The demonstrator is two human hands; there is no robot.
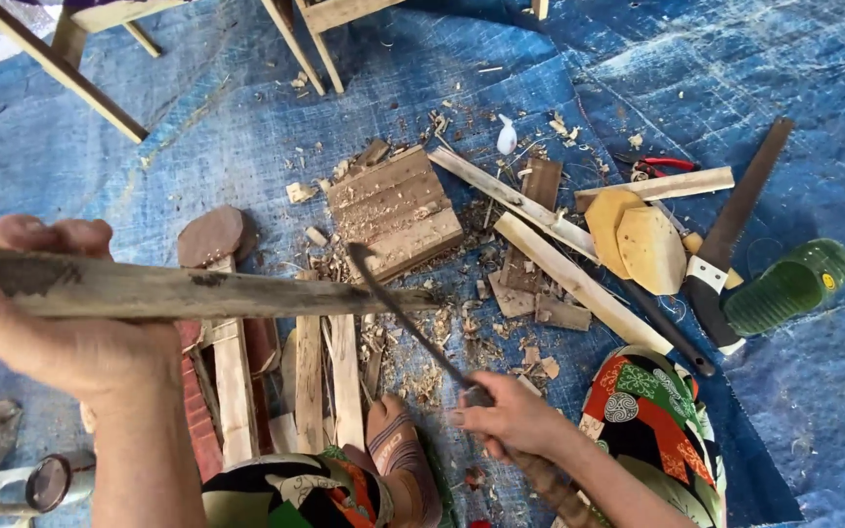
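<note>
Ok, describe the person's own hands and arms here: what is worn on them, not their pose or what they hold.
Both hands are bare: no gloves on the left hand or the right hand, and no rings or watch that can be made out. Both forearms are uncovered as far as the frame shows, with no sleeves or cuffs in view. The brightly patterned fabric lower down covers the legs, not the arms.

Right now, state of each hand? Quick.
Left hand: closed around one end of a long wooden slat, held level.
Right hand: closed on the handle of a long knife, blade resting against the slat.
</note>
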